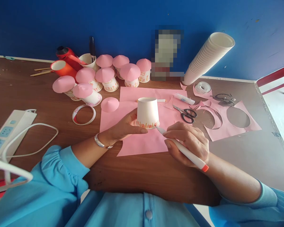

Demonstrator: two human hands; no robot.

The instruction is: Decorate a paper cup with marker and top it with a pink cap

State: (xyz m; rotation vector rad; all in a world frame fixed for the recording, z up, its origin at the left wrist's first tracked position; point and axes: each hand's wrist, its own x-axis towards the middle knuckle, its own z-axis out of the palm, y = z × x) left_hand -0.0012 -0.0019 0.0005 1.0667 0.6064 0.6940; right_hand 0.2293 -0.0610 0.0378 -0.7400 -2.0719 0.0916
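My left hand (pixel 130 126) holds an upside-down white paper cup (pixel 147 110) by its lower side, above pink paper (pixel 151 143). Orange-red flowers and grass strokes run along the cup's rim at the bottom. In my right hand (pixel 188 142) is a white marker (pixel 189 155) with a red-orange end, and its tip meets the cup near the lower right of the drawn band. To the left of the cup lies a loose pink paper cone (pixel 110 104). Black-handled scissors (pixel 188 114) rest on the paper to its right, near another marker (pixel 162 100) and a glue stick (pixel 184 99).
Several decorated cups with pink cone roofs (pixel 130 72) stand at the back left. A tall stack of white cups (pixel 209 56) leans on the blue wall. Cut pink scraps (pixel 223 134) and a tape roll (pixel 203 88) lie right; another tape roll (pixel 84 114) and a power strip (pixel 11 135) are left.
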